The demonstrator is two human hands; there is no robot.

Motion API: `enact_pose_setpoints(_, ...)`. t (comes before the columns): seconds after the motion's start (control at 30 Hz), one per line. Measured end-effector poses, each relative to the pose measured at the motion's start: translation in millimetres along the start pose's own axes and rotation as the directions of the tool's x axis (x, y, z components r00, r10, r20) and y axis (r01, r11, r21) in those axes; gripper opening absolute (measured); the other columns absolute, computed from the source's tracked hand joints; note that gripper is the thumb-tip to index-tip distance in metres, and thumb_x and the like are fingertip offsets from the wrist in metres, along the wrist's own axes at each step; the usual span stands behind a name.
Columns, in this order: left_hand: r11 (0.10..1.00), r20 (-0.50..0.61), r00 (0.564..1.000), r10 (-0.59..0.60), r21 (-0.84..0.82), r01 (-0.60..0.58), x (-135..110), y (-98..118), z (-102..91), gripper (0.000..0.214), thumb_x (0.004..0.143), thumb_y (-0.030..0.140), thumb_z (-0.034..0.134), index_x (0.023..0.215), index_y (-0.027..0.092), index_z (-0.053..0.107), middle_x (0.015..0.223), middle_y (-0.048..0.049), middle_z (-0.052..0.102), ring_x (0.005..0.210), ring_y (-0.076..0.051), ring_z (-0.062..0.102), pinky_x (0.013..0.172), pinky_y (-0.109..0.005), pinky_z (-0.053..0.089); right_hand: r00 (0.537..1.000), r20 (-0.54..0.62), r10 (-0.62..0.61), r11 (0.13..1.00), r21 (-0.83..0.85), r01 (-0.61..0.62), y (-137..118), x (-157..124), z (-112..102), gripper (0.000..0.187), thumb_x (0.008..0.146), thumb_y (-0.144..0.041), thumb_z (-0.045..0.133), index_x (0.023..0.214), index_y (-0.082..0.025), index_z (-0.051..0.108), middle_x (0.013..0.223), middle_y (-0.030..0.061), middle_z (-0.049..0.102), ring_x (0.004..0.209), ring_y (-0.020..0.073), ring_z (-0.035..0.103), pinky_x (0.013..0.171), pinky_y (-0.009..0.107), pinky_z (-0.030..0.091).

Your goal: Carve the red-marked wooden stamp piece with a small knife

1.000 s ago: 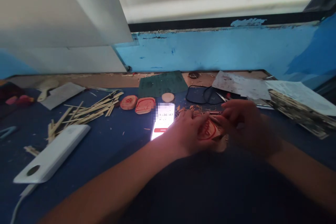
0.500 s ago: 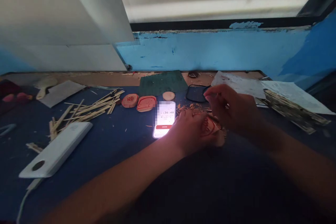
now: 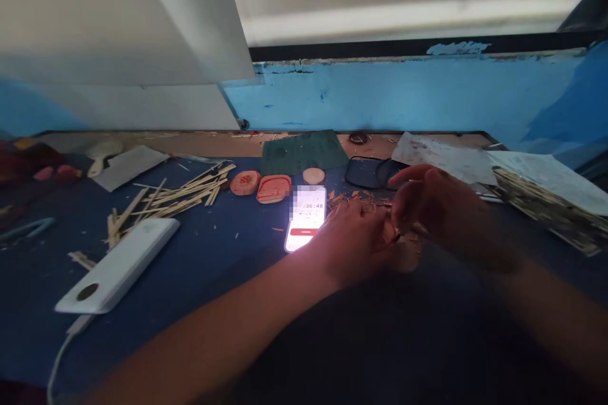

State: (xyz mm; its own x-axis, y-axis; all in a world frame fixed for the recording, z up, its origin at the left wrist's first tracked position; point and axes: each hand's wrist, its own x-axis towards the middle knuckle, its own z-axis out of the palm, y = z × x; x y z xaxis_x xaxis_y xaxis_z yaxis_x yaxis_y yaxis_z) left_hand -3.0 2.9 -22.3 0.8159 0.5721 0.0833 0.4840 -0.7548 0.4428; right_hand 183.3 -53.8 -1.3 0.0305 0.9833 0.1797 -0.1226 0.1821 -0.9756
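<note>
My left hand [image 3: 354, 237] is closed on a pale block with a red carved face [image 3: 406, 255]; the fingers hide most of it. Right over that block is my right hand [image 3: 434, 205], its fingers curled together in a pinch. Whatever it grips is hidden, though a small dark tip shows by the red face. Reddish shavings [image 3: 358, 195] lie scattered just behind the hands. Close to my left wrist a lit phone [image 3: 306, 221] shows a timer. Beyond it rest two red-faced carved pieces, one round [image 3: 245, 183] and one squarish [image 3: 274, 188], and a plain pale disc [image 3: 314, 176].
On the left are a white power bank [image 3: 121, 266] with a cable and a pile of thin wooden sticks [image 3: 190, 193]. A dark green sheet [image 3: 304, 150] lies at the back. Papers [image 3: 441, 155] and a bundle of sticks [image 3: 546, 205] are at the right.
My right hand has come down onto the block in my left hand, covering its red face. The view has shifted slightly, so the table things appear further right.
</note>
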Motion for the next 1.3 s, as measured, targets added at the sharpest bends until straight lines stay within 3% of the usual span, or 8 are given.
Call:
enact_pose_setpoints(0.2,0.996,0.036,0.997,0.069,-0.059,-0.067,3.0,-0.7,-0.1,0.037,0.098,0.054,0.061,0.118,0.022,0.066,0.120,-0.0121,0.062,0.114,-0.031,0.061,0.101,-0.047,0.051,0.999,0.049,0.022,0.997,0.078,-0.026,-2.2,-4.5,5.1,0.011,0.099,-0.033,0.072,0.104,-0.025,0.076,0.065,-0.0022,0.061,0.057,0.0117,0.057,0.054,0.023,0.046)
enact_pose_setpoints(0.4,0.991,0.052,0.994,0.093,-0.102,-0.087,4.2,-6.5,4.8,0.038,0.095,0.051,0.066,0.123,0.026,0.067,0.120,-0.0107,0.058,0.111,-0.029,0.061,0.098,-0.045,0.052,0.981,0.188,0.054,0.982,0.168,-0.086,-16.6,-4.8,1.2,0.051,0.097,-0.066,0.060,0.086,-0.021,0.080,0.063,0.0004,0.049,0.060,0.0153,0.044,0.059,0.030,0.044)
enact_pose_setpoints(0.53,0.988,0.022,0.990,0.141,-0.063,-0.139,4.3,-6.8,3.9,0.038,0.092,0.051,0.070,0.122,0.028,0.070,0.117,-0.0104,0.056,0.112,-0.030,0.058,0.100,-0.047,0.050,0.977,0.202,0.075,0.971,0.210,-0.117,-17.2,-2.8,-0.7,0.049,0.104,-0.043,0.050,0.064,-0.021,0.067,0.065,0.0029,0.048,0.066,0.0177,0.050,0.066,0.032,0.046)
enact_pose_setpoints(0.77,0.981,0.040,0.984,0.175,-0.097,-0.170,4.1,-11.1,1.4,0.027,0.097,0.049,0.064,0.106,0.025,0.072,0.117,-0.0099,0.059,0.110,-0.027,0.058,0.097,-0.044,0.050,0.956,0.244,0.163,0.986,-0.002,-0.167,-8.9,-3.8,-1.6,0.030,0.096,-0.036,0.058,0.072,-0.020,0.067,0.060,-0.0006,0.043,0.055,0.0144,0.038,0.053,0.029,0.032)
enact_pose_setpoints(0.9,0.983,0.072,0.983,0.171,-0.076,-0.166,6.6,-11.4,1.3,0.029,0.096,0.050,0.064,0.106,0.025,0.072,0.119,-0.0103,0.060,0.112,-0.028,0.059,0.100,-0.044,0.050,0.953,0.254,0.165,0.986,-0.081,-0.149,-10.4,-6.7,-1.3,0.050,0.103,-0.048,0.048,0.063,-0.020,0.057,0.060,0.0001,0.041,0.055,0.0142,0.033,0.051,0.030,0.029)
enact_pose_setpoints(1.07,0.994,0.109,0.990,0.093,0.047,-0.098,4.7,-3.1,-1.4,0.047,0.096,0.058,0.061,0.128,0.025,0.069,0.125,-0.0148,0.061,0.121,-0.034,0.059,0.109,-0.055,0.046,0.970,0.230,0.073,0.997,-0.015,-0.072,-9.7,-6.8,-1.7,0.060,0.105,-0.063,0.038,0.062,-0.022,0.046,0.059,-0.0016,0.034,0.056,0.0152,0.029,0.053,0.033,0.028)
enact_pose_setpoints(1.2,0.989,0.103,0.993,0.062,0.129,-0.075,0.1,0.8,-3.9,0.054,0.099,0.067,0.052,0.136,0.030,0.064,0.149,-0.0149,0.056,0.143,-0.043,0.046,0.120,-0.079,0.015,0.954,0.281,0.105,0.994,-0.052,-0.095,1.7,-5.9,-3.9,0.060,0.107,-0.062,0.035,0.065,-0.022,0.049,0.059,-0.0019,0.037,0.055,0.0150,0.031,0.054,0.033,0.028)
enact_pose_setpoints(1.3,0.993,0.067,0.997,-0.029,0.119,0.021,-1.0,-0.9,-5.9,0.073,0.096,0.077,0.048,0.156,0.035,0.046,0.168,-0.0136,0.039,0.155,-0.048,0.030,0.119,-0.084,0.005,0.946,0.296,0.131,0.991,-0.051,-0.121,9.9,-5.1,-5.0,0.056,0.109,-0.054,0.037,0.066,-0.021,0.051,0.061,-0.0017,0.039,0.056,0.0145,0.033,0.055,0.033,0.029)
